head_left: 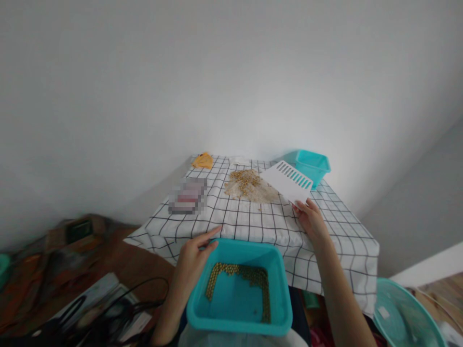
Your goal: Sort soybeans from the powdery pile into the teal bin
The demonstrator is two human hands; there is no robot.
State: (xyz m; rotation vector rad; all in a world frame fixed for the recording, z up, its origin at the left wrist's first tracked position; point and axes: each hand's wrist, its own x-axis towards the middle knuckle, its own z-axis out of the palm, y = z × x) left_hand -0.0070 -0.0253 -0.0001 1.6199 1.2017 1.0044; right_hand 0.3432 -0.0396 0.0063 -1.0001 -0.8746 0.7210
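Observation:
My right hand [309, 218] pinches the near corner of a thin white slotted plate [285, 185], which is tilted over the right side of the table. Just left of it, a pile of small golden balls [248, 180] lies in a patch of pale, powdery-looking material [265, 193]. Close to me is a turquoise plastic bin [237, 327], with many golden balls [231, 269] strung along the edges of its floor. At the bin's far left corner, my left hand [195, 255] has its index finger stretched out and its thumb apart, near the rim.
A checked cloth [242, 219] covers the table. On it are a second turquoise bin [313, 166] at back right, a yellow cloth [203, 160] at back left and a blurred-out flat item [187, 196]. Cables [123, 308] and boxes clutter the floor; a round turquoise tub [401, 313] stands right.

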